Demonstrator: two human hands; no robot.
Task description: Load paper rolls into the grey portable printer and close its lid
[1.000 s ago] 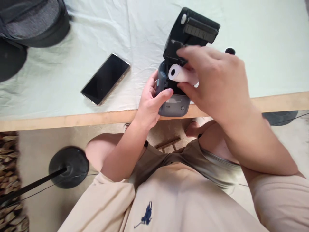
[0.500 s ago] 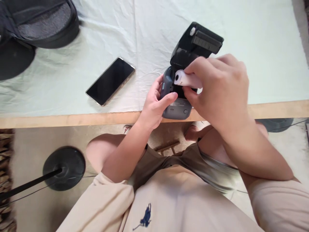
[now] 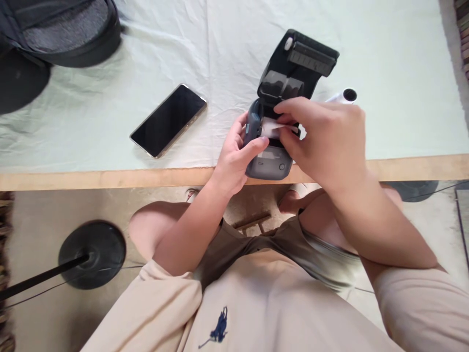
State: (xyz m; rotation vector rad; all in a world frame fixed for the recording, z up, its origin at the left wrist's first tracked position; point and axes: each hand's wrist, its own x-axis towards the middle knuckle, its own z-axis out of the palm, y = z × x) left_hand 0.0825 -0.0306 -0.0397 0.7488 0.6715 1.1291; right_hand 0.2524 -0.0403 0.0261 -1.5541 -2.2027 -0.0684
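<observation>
A small dark grey label printer (image 3: 269, 161) is held at the table's front edge, its black lid (image 3: 298, 63) swung up and back. My left hand (image 3: 236, 154) wraps around the printer's left side, thumb on top. Inside the printer's bay lies a white paper roll (image 3: 270, 128), partly covered by my fingers. My right hand (image 3: 322, 132) pinches the loose end of that paper between thumb and fingers. Behind the right hand a second white roll (image 3: 342, 96) with a dark core rests on the cloth, partly hidden.
A smartphone (image 3: 168, 121) with a dark screen lies left of the printer. A black padded bag or case (image 3: 73, 34) occupies the far left corner. Pale cloth covers the table, whose wooden edge (image 3: 110, 178) runs in front of me. A round black stand base (image 3: 91, 254) is on the floor.
The paper roll has gone from my right fingers down into the printer's bay. My right hand now pinches its paper end, and the second roll behind the hand has come into view.
</observation>
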